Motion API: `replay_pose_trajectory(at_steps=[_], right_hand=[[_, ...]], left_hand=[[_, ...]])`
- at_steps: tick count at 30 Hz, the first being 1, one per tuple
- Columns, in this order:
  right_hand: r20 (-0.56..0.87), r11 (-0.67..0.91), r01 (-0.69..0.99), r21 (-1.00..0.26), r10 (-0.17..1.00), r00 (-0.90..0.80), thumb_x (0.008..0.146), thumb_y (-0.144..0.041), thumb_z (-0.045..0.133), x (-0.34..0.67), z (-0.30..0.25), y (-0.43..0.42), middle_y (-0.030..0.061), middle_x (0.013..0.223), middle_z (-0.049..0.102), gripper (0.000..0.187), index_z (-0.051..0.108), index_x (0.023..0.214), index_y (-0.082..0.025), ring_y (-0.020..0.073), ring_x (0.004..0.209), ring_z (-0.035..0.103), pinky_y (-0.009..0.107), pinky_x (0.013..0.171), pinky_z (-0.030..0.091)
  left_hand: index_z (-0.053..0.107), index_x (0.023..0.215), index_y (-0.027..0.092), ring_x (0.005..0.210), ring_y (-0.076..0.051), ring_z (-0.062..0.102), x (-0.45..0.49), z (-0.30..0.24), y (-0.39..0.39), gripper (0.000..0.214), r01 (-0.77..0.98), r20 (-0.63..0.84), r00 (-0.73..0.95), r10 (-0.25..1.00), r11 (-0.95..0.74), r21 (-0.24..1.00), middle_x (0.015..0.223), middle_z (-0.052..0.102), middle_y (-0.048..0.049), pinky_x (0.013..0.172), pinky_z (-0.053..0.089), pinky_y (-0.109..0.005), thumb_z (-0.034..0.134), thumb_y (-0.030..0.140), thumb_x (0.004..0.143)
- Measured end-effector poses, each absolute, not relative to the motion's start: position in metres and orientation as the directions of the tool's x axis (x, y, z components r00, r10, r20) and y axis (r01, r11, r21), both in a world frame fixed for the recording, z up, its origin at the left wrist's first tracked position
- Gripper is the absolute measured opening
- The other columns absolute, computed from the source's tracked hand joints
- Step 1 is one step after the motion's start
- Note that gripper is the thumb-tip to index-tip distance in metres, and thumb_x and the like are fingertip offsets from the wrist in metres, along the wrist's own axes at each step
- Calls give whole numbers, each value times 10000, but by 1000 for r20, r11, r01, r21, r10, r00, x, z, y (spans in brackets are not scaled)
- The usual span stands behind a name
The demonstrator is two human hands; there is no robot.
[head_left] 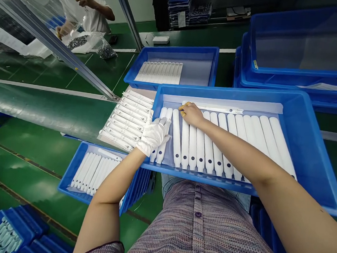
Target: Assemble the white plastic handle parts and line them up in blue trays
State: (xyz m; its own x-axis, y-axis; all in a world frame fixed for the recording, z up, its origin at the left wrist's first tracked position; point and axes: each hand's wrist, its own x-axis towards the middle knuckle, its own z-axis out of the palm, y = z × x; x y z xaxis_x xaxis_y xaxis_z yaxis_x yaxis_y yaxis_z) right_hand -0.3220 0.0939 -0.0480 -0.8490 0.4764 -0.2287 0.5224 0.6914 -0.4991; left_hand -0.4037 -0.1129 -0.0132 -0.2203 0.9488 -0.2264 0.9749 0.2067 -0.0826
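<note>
Place: factory production floor
Floor: glossy green-coated floor (pixel 36 150)
Containers: many blue plastic trays (pixel 178 50), some stacked
Stock: rows of white moulded strips (pixel 177 139)
Equipment: long conveyor belt (pixel 40 107)
Nearby: co-worker (pixel 91 11) in a white shirt, handling a plastic bag (pixel 104 50) of small dark parts

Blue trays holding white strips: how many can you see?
4: the far tray, the large middle tray, the lower-left tray and the bottom-corner tray. Stacked trays may hide more.
</note>
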Motion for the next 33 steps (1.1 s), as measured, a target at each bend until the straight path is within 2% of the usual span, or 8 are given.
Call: replay_pose_trajectory(at_steps=[6,12,16,19,21,23,28,33], right_hand=[[-221,693,514,-506,472,-853,1051,-311,489,-335,-62,90,168,1441,573,435,694,1415,-188,327,1362,491,419,1179,377],[-204,657,507,-558,484,-851,1062,-426,497,-337,-60,96,167,1378,598,455,711,1374,-173,320,1308,499,419,1146,385],[-109,619,437,-652,494,-863,1079,-440,447,-326,-44,106,150,1249,658,468,713,1323,-142,285,1236,533,390,1077,434],[63,637,320,-701,502,-862,1058,-437,499,-311,-27,108,139,1242,638,412,737,1230,-148,282,1258,523,409,1096,421],[129,626,271,-731,517,-846,1051,-435,517,-300,-18,109,136,1245,627,389,742,1188,-148,279,1275,518,418,1107,417],[124,582,256,-772,533,-837,1059,-431,503,-291,-15,110,129,1214,643,383,749,1138,-149,274,1277,523,417,1108,421],[35,459,286,-841,574,-818,1064,-419,503,-286,-30,119,127,1214,670,387,761,982,-142,274,1306,541,434,1172,399],[-130,78,208,-975,561,-818,1082,-452,430,-292,-56,129,111,1449,591,434,663,1339,-191,229,1264,634,417,1148,474]], left_hand=[[486,1574,128,1392,-393,498,-405,-17,-112,625,974,-235,-222,946,205,-96,1576,526,-191,1293,129,-647,513,427,1026],[526,1543,170,1419,-391,490,-413,-26,-115,569,978,-173,-210,962,209,-22,1566,545,-173,1306,13,-668,502,402,1024],[422,1600,188,1596,-319,302,-418,-24,-113,584,885,12,-278,961,251,392,1697,389,-138,1343,36,-571,437,394,1054],[234,1664,200,1581,-310,353,-405,-30,-105,817,490,13,-448,894,233,840,1731,305,-171,1303,276,-515,556,530,989],[219,1658,181,1519,-338,454,-387,-37,-97,1001,160,-116,-473,873,215,964,1682,380,-215,1239,389,-507,703,572,873],[338,1605,168,1437,-351,547,-367,-43,-88,1025,-66,-223,-446,867,217,974,1588,508,-221,1195,443,-509,815,525,772],[667,1213,162,1130,-321,724,-343,-47,-74,623,-376,-446,-405,798,299,877,1200,765,-130,1071,539,-525,903,377,678],[721,1054,148,1050,-335,743,-356,-48,-73,624,-561,-624,-372,687,369,741,975,801,-103,1051,544,-539,994,270,506]])
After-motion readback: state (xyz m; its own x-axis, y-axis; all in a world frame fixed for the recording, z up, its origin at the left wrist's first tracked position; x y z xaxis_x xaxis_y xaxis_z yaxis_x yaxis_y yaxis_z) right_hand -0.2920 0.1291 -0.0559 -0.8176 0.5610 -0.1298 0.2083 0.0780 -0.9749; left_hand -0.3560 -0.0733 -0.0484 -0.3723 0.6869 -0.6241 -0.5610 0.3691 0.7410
